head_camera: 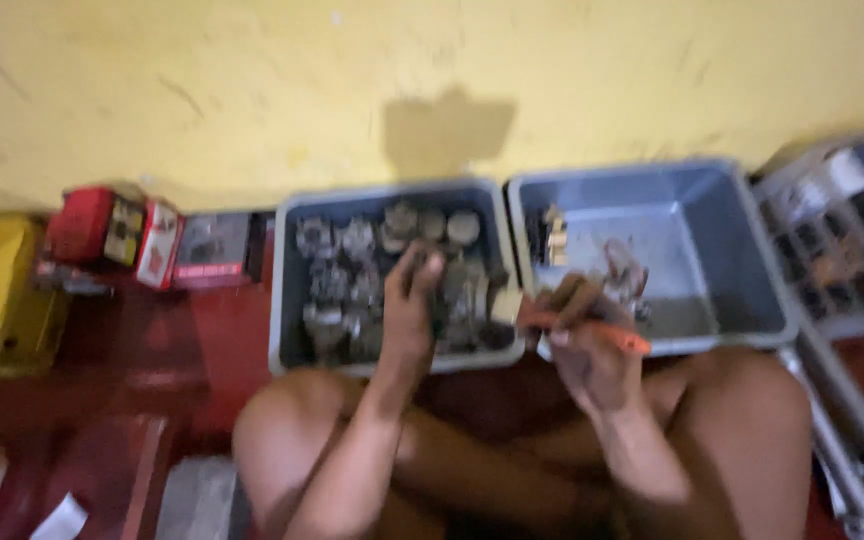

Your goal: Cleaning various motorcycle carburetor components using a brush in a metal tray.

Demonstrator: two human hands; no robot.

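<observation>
Knees crossed on the red floor [122, 370] below a yellow wall [252, 90], I see my left hand [407, 300] grasping a metal part [457, 290] over the left grey bin [287, 290], my right hand [587, 345] clenching an orange tool [592, 332] at the right bin's [742, 250] near edge.

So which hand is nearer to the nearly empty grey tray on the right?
Right. The right hand, gripping an orange-handled tool, is over the near rim of that grey tray. The left hand reaches into the neighbouring tray of metal parts.

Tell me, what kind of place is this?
Probably a small repair workshop, worked on the floor: a grey tray full of metal engine-like parts, an orange-handled tool in the right hand, small boxes by the wall.
</observation>
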